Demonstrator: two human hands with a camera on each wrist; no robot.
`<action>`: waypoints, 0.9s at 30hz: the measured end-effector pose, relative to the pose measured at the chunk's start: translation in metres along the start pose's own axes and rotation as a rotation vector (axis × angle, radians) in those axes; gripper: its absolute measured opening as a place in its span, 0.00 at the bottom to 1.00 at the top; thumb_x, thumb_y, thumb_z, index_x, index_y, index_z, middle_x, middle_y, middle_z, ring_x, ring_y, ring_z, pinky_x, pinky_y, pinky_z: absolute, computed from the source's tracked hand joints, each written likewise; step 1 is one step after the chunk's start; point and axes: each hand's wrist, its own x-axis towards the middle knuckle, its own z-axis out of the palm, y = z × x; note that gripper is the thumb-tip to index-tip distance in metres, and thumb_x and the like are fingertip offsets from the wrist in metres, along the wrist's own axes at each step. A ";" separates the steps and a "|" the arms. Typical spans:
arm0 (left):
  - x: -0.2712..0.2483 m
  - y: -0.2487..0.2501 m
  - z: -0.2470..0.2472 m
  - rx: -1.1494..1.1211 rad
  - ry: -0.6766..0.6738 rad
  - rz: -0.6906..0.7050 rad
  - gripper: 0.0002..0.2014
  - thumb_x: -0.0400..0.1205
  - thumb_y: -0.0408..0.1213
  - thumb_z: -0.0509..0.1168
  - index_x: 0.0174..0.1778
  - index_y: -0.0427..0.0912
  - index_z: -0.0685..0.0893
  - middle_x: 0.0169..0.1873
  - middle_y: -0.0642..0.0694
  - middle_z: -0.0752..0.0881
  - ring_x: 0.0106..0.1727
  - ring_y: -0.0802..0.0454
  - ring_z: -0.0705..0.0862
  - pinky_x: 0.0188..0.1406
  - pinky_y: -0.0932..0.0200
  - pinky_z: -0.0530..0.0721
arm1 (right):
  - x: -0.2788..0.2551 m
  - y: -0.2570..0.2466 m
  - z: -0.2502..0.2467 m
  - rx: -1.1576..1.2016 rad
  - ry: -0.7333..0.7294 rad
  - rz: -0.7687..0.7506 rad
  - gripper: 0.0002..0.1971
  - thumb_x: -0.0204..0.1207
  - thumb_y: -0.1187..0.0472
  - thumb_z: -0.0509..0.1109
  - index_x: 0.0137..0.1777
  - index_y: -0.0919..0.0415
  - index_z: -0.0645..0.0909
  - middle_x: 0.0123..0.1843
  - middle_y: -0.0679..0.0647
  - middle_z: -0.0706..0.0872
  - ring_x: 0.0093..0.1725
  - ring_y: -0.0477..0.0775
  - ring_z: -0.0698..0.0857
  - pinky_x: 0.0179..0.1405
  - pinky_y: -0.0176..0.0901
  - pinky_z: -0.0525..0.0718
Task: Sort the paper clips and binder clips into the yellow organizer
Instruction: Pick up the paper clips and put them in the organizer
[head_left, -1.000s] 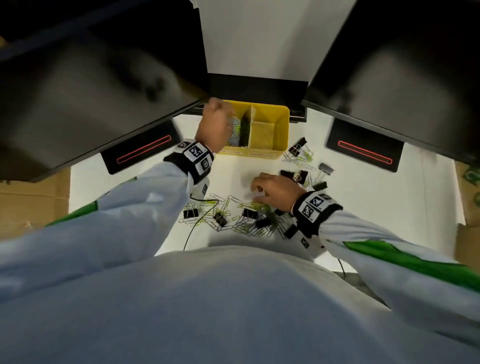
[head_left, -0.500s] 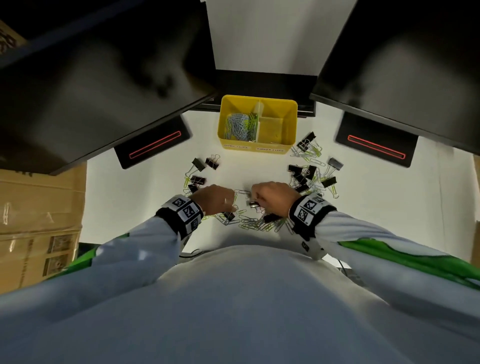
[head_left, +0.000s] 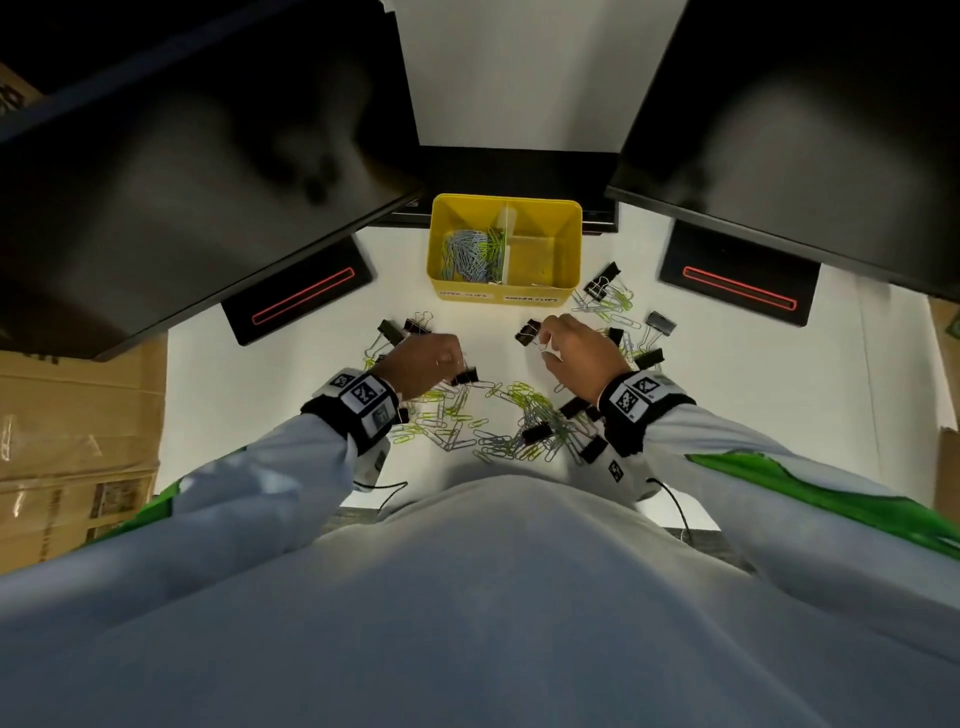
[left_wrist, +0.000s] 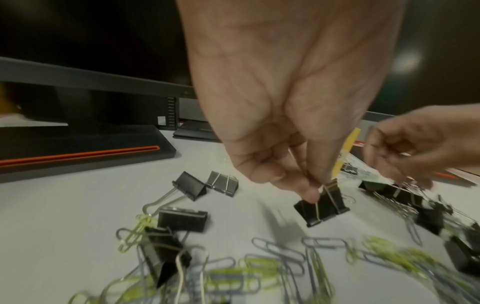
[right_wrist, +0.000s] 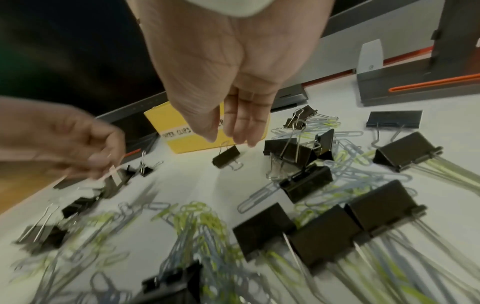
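The yellow organizer (head_left: 566, 228) stands at the back; its left compartment holds paper clips (head_left: 472, 254). Grey and green paper clips (head_left: 498, 421) and black binder clips lie scattered on the white table. My left hand (head_left: 447, 371) pinches the wire handle of a black binder clip (left_wrist: 322, 205), which hangs just off the table. My right hand (right_wrist: 228, 139) hovers with straight fingers over a small binder clip (right_wrist: 226, 156) lying in front of the organizer. Its thumb and fingertips (right_wrist: 241, 137) flank the clip's raised handle; I cannot tell whether they touch it.
Two black monitor stands with orange slots (head_left: 301, 296) (head_left: 737, 286) flank the organizer, and dark screens overhang the back of the table. More binder clips (head_left: 602, 283) lie to the organizer's right. Cardboard boxes (head_left: 62, 415) stand left of the table.
My left hand came back from the organizer's left compartment to the pile and took a binder clip. My right hand moved forward and right, towards the organizer.
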 end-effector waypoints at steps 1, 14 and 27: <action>0.005 0.002 -0.004 -0.003 0.033 -0.023 0.05 0.81 0.34 0.64 0.40 0.41 0.82 0.34 0.54 0.82 0.40 0.53 0.80 0.36 0.62 0.71 | -0.004 -0.002 0.002 -0.050 -0.037 -0.033 0.08 0.79 0.59 0.65 0.56 0.59 0.74 0.53 0.55 0.81 0.48 0.58 0.84 0.38 0.43 0.76; 0.001 -0.015 0.003 0.204 0.077 -0.114 0.26 0.75 0.53 0.73 0.60 0.41 0.74 0.54 0.42 0.80 0.53 0.45 0.82 0.52 0.48 0.81 | 0.005 -0.026 0.041 -0.290 -0.367 -0.106 0.30 0.75 0.54 0.72 0.72 0.63 0.65 0.70 0.62 0.71 0.66 0.63 0.76 0.51 0.54 0.81; -0.016 -0.026 0.050 0.463 -0.127 0.055 0.21 0.76 0.36 0.74 0.60 0.33 0.74 0.56 0.35 0.74 0.49 0.37 0.81 0.44 0.46 0.81 | 0.009 -0.029 0.034 -0.218 -0.357 -0.114 0.09 0.78 0.71 0.59 0.55 0.67 0.78 0.56 0.64 0.83 0.54 0.64 0.82 0.45 0.47 0.75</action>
